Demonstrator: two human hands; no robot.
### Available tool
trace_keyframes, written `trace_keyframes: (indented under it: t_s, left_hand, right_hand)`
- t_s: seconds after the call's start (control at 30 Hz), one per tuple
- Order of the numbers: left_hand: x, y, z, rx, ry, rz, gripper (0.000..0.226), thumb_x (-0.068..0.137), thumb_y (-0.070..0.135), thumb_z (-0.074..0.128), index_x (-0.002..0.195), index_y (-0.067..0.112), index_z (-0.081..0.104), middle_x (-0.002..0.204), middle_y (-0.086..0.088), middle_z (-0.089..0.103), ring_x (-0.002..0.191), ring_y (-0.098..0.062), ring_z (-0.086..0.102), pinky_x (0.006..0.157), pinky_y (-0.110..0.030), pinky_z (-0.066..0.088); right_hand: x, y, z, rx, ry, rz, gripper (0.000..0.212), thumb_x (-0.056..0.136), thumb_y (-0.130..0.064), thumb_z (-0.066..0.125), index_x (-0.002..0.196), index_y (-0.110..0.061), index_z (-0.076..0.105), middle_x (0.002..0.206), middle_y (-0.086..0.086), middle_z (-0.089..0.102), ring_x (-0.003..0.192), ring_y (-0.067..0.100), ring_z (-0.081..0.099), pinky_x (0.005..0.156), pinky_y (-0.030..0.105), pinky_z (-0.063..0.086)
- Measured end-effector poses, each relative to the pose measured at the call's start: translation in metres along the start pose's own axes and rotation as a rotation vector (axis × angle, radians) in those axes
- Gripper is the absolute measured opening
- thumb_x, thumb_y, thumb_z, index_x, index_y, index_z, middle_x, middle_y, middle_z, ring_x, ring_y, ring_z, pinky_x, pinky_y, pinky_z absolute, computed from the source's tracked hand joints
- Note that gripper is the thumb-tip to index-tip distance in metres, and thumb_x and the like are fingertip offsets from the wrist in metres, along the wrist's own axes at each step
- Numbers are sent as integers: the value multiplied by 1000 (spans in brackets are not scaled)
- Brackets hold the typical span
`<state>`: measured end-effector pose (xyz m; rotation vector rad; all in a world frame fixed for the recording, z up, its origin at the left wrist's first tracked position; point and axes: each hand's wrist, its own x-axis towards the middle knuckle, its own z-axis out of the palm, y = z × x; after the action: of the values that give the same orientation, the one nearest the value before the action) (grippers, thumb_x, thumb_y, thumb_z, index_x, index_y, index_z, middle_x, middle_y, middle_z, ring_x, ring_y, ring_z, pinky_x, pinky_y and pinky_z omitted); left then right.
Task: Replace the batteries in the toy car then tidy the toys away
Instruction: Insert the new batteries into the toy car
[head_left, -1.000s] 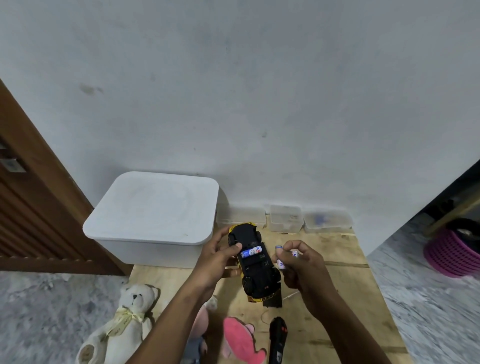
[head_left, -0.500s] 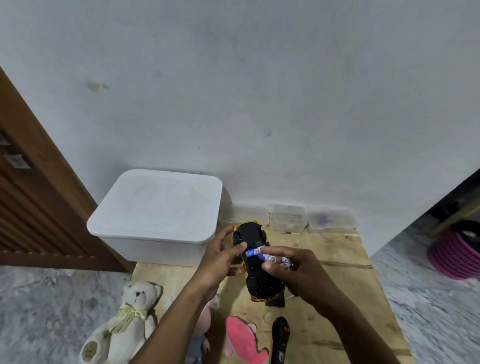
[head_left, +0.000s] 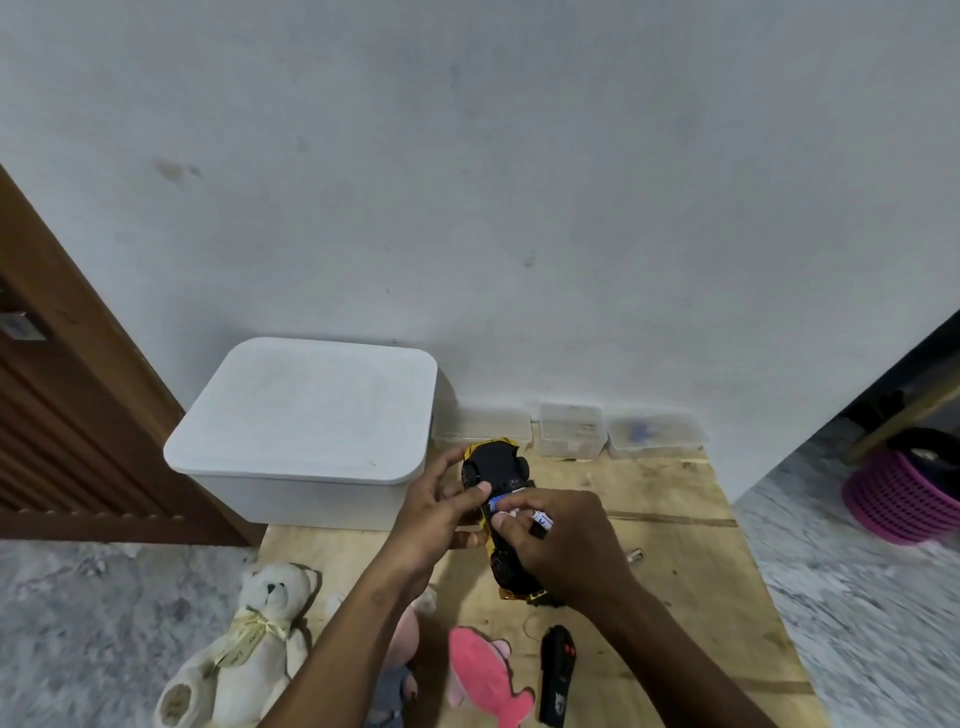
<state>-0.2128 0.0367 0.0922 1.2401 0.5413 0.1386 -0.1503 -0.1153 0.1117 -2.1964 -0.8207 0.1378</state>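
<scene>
white wall (head_left: 519, 182), brown wood door (head_left: 62, 415) at l, grey marbled floor (head_left: 857, 597), plywood board (head_left: 675, 597)

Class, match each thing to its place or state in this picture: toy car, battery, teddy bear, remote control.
Things:
1. toy car
2. battery
3. teddy bear
4. remote control

Places or states:
A. lying left of the wooden board
B. pinched in the right hand
C. lying on the wooden board, at its near end
D. underside up, gripped by the left hand

Pairs: 1-D, 2-B, 3-A, 4-C
</scene>
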Motion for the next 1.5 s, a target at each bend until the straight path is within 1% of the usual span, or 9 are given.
trace_keyframes:
  t_s: [0.23, 0.5, 0.73, 0.93, 1.03, 1.13, 1.23, 1.33, 1.5]
  left_hand:
    - [-3, -3, 1, -26, 1, 15, 50, 96, 7, 65, 140, 28, 53, 101, -2, 79, 77, -18, 74, 60, -31, 58]
    - [-1, -1, -1, -24, 27, 23, 48, 95, 7, 66, 138, 26, 56, 98, -5, 79, 75, -18, 73, 59, -30, 57]
    - [-3, 0, 2, -4, 6, 49, 47, 95, 6, 65, 136, 28, 56, 95, -2, 80, 74, -16, 73, 60, -32, 55]
    - [3, 4, -8, -12, 15, 2, 45, 95, 9, 65, 134, 29, 58, 89, -4, 77, 70, -16, 70, 55, -29, 56]
    - [4, 2, -17, -46, 46, -11, 43, 95, 9, 66, 133, 29, 60, 94, -6, 76, 73, -21, 68, 55, -29, 55]
    - [4, 0, -21, -59, 54, -16, 42, 95, 9, 65, 132, 29, 61, 98, -8, 75, 75, -23, 66, 55, -29, 55]
    - [6, 0, -22, -61, 53, -13, 42, 95, 9, 65, 132, 28, 61, 98, -7, 74, 74, -22, 66, 56, -29, 55]
    - [7, -1, -23, -62, 44, -15, 42, 95, 9, 65, 132, 28, 61, 98, -8, 75, 77, -24, 67, 56, -29, 55]
    - [6, 1, -24, -61, 38, -12, 40, 96, 9, 64, 130, 29, 62, 102, -11, 76, 79, -24, 68, 57, -29, 56]
  right_hand:
    - [0, -2, 3, -39, 35, 60, 16, 77, -38, 79, 89, -28, 79, 79, -10, 75, 70, 7, 67, 62, 28, 54]
    - [0, 1, 4, -65, 37, 56, 16, 81, -33, 78, 94, -26, 81, 93, -7, 78, 83, 11, 71, 72, 28, 56]
    - [1, 2, 4, -50, 20, 108, 12, 74, -33, 76, 85, -28, 78, 84, -9, 75, 77, 14, 68, 66, 33, 56]
    - [2, -3, -12, 189, -16, 197, 17, 83, -15, 68, 93, -28, 72, 86, -8, 73, 77, 6, 68, 66, 30, 60]
    - [3, -3, -26, 344, -120, 251, 29, 91, -11, 53, 108, -31, 66, 93, -3, 73, 69, -6, 62, 55, 14, 47]
    - [2, 5, -33, 339, -242, 216, 36, 96, -4, 54, 118, -33, 52, 97, -3, 76, 74, -2, 65, 63, 18, 46]
    - [3, 11, -33, 390, -179, 189, 26, 89, -1, 69, 103, -23, 63, 99, -6, 77, 90, 8, 72, 71, 25, 57]
    - [3, 12, -31, 396, -67, 166, 23, 80, -1, 79, 91, -20, 72, 97, -7, 74, 87, 12, 72, 71, 26, 59]
    - [5, 4, -21, 434, 59, 141, 29, 73, -3, 85, 91, -25, 74, 80, -6, 72, 75, 3, 68, 63, 18, 55]
